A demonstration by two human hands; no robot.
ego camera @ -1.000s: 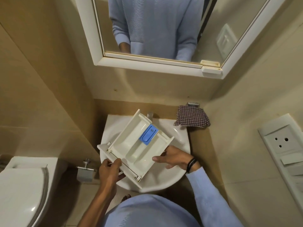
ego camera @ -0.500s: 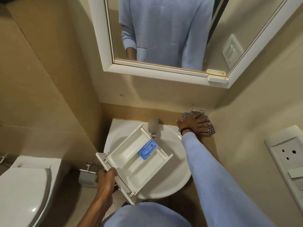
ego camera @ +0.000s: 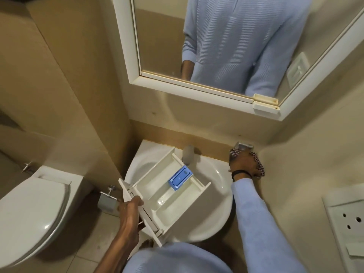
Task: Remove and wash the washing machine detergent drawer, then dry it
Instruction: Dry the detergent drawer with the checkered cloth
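**Drawer out and over the basin, drying is about to begin**

The drawer (ego camera: 163,196) is already out of the washing machine, so the first part of the task is done. It is hanging tilted above the basin (ego camera: 222,211), with its open side facing up and its far corner lying just below the tap (ego camera: 188,154). The left hand (ego camera: 131,208) is gripping it at the front panel, with the thumb on top and the other fingers hidden under the edge. A blue insert (ego camera: 180,179) is sitting in the middle compartment. The near compartment is showing a wet shine, and no water is visibly running from the tap, so I am judging that the washing is finished or almost finished.

The right hand (ego camera: 243,162) is reaching to the corner surface (ego camera: 214,149) beside the basin. It is lying over a checked cloth (ego camera: 259,166), and the fingers appear to be curling into the fabric to take it. The cloth is well apart from the drawer and is not yet touching it.

What is left, as I am reading it, is the whole drying step: bringing the cloth to the drawer and wiping the compartments and the panel. Whether water is hiding under the insert I cannot tell.
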